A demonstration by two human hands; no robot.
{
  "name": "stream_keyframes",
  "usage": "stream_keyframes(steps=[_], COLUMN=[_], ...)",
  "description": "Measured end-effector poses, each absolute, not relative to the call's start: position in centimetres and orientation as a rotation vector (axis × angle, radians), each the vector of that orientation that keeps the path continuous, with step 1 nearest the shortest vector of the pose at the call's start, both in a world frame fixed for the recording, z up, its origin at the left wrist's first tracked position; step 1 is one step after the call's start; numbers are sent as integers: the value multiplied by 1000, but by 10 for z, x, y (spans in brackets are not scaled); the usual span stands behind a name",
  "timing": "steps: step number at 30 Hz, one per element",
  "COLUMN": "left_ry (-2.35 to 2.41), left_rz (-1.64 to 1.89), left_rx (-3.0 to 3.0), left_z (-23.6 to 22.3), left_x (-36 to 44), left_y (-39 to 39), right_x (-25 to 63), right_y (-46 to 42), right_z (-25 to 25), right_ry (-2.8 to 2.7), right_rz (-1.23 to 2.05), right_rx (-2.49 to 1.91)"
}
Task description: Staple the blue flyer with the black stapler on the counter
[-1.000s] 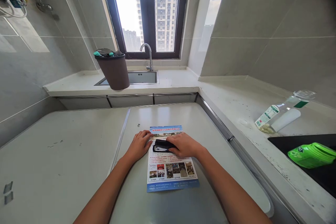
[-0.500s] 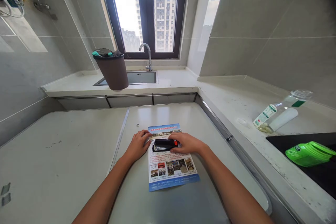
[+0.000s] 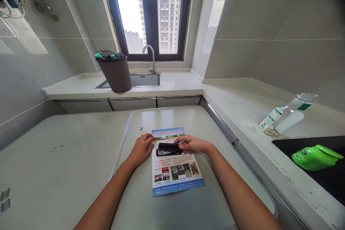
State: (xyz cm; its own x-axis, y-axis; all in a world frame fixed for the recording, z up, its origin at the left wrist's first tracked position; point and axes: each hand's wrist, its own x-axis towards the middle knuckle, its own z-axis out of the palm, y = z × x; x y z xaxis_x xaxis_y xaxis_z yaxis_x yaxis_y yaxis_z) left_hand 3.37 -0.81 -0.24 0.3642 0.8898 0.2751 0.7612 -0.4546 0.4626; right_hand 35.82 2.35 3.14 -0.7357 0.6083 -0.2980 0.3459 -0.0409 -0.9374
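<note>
1. Gripping the red-marked end of the black stapler (image 3: 169, 149), the right hand (image 3: 190, 144) has its fingers closed around that end, with the forearm reaching in from the lower right
2. Resting at the left edge of the flyer (image 3: 172, 163), the left hand (image 3: 142, 149) is open and palm down, fingers slightly bent, their tips just beside the stapler's free end – it grips nothing
3. The stapler lies crosswise over the upper half of the flyer, between the two hands; whether it is pressed shut is too small to tell
4. The flyer is flat on the table (image 3: 215, 125), with a blue band at top and bottom, a row of photos below the stapler, and rows of print too fine to read
5. Near its upper left corner sit small metal bits (image 3: 141, 128), just right of the seam (image 3: 124, 133); two grey patches (image 3: 5, 200) mark the table's far left
6. Beyond the table runs the white counter (image 3: 180, 81), holding a brown bin (image 3: 115, 73) that leans beside the sink (image 3: 147, 79) and tap (image 3: 153, 61), under the window (image 3: 152, 14)
7. On the counter's right arm – a clear bottle (image 3: 285, 115), tilted, and a green pack (image 3: 316, 158) over a black surface (image 3: 334, 143)
</note>
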Motion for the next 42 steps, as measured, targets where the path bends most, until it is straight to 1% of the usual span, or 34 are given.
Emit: stream_keyframes(steps=[3,7,13,18,21,24,28,31,35,38,40,42], left_ry=[1317,1109,1119,1152,1155,1143,1147,1146,1149,1133,1055,943], left_rz=[683,613,606,629,625,634,645,672,795,979,1107,1138], left_rx=[2350,2415,2431,2383,2389,2398,2383,2350,2241,1997,1671,1322], left_z=[8,16,13,13,12,9,7,8,12,13,13,14], left_x=[31,31,34,34,33,32,30,30,30,33,36,39], left_y=[-12,-17,-17,-16,-14,-13,-12,-13,-13,-13,-13,-14], right_x=[357,356,351,352,354,350,331,319,313,310,308,307], right_y=[23,22,22,23,23,21,14,9,4,-1,-3,-5], right_z=[30,31,31,29,34,36,21,11,14,19,20,20], right_ry=[-1892,-1844,-1800,-1876,-2028,-2230,-2357,-2338,-2241,-2202,-2189,-2188], right_rz=[1969,1979,1963,1903,1709,1346,930,772,730,654,527,350], right_rx=[-1075,-1137,-1235,-1272,-1110,-947,-860,-824,-736,-748,-772,-766])
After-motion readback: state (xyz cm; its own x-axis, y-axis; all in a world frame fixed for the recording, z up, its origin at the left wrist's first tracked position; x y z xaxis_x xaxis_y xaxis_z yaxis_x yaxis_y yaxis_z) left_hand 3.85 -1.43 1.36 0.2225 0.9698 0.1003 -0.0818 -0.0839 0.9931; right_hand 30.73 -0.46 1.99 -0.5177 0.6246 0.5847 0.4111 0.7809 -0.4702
